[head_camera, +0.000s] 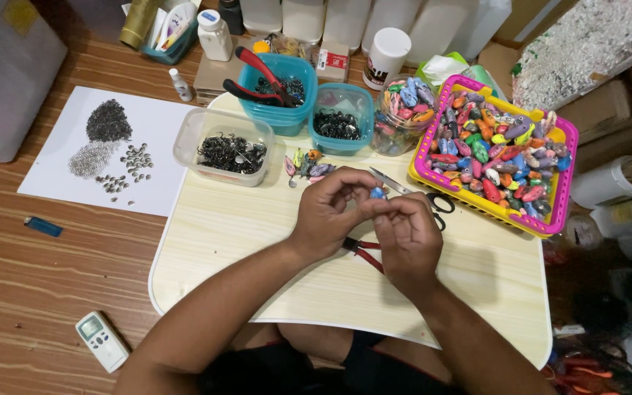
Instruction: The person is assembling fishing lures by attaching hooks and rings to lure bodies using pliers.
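Both hands are meeting over the board (pixel 272 241): left hand (pixel 328 212) and right hand (pixel 406 232) are pinching closed on a small blue lure (pixel 379 193) between fingertips. Best keeping the grip firm and fingertips close together, red pliers (pixel 363 252) lying under the wrists.

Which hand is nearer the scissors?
Right. The right hand sits just left of the scissors, almost touching the black handles. The left hand is farther left, beyond the blade tips.
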